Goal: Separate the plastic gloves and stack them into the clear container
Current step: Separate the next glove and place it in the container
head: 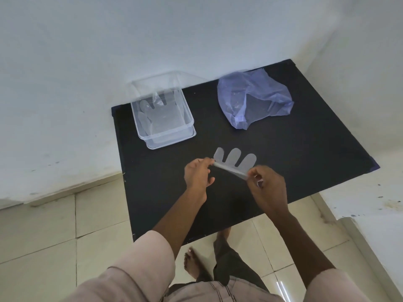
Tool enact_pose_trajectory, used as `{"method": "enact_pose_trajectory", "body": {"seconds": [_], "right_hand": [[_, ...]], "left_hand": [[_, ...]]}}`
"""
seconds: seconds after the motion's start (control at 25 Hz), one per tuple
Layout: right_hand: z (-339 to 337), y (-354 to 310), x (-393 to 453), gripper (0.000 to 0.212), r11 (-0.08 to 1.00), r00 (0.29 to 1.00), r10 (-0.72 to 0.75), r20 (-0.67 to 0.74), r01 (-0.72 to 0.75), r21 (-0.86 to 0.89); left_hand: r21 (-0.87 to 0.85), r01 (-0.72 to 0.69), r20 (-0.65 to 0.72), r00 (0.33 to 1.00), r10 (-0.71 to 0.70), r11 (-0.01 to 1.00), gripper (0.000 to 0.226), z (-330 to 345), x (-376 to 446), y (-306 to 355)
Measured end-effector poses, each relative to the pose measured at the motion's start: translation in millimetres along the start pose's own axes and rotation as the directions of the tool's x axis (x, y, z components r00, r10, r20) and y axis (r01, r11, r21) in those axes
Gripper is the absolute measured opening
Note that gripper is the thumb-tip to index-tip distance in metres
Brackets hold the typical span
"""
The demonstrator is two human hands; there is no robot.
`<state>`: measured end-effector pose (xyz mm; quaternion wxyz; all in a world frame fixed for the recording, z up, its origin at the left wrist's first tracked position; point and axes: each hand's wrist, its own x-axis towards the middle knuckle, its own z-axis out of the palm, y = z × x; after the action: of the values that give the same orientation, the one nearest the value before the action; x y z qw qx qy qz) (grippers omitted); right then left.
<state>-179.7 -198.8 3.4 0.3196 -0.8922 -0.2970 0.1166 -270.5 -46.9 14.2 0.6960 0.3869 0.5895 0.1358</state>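
A clear plastic glove point(234, 161) is stretched between my two hands over the middle of the black table, its fingers pointing away from me. My left hand point(197, 176) pinches its left edge and my right hand point(267, 188) pinches its right edge. The clear container point(187, 115) stands at the table's back left, with clear gloves point(160, 115) lying flat inside it. A crumpled bluish plastic bag point(254, 99) lies at the back right, and what it holds is hard to make out.
The black table point(305, 153) sits in a corner against white walls. The container rests on what looks like its clear lid point(172, 143). Tiled floor and bare feet point(193, 261) show below the table's front edge.
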Motion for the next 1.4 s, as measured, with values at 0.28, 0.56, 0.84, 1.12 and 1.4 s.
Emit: {"method": "enact_pose_trajectory", "body": {"seconds": [0.28,0.56,0.84,1.12,1.4], "right_hand": [[-7,-33,16,0.010,0.989,0.988,-0.149,0.041,0.149,-0.010],[-10,-75,22,0.005,0.989,0.982,-0.118,0.146,0.103,0.109],[-8,-107,35,0.010,0.994,0.987,-0.061,0.151,0.046,0.098],[-12,-129,50,0.010,0.987,0.965,0.044,0.259,-0.082,0.139],[6,-152,20,0.020,0.993,0.982,-0.083,-0.172,0.096,0.069]], "left_hand": [[-0.044,-0.391,-0.067,0.919,0.388,0.919,0.010,-27,0,19],[-0.060,-0.382,0.108,0.916,0.386,0.922,0.015,-63,-8,33],[-0.115,-0.329,0.187,0.920,0.345,0.938,0.009,-92,-15,41],[0.076,-0.434,0.257,0.878,0.403,0.898,0.048,-105,-16,44],[0.185,-0.489,-0.091,0.855,0.510,0.852,0.033,-89,-24,44]]}}
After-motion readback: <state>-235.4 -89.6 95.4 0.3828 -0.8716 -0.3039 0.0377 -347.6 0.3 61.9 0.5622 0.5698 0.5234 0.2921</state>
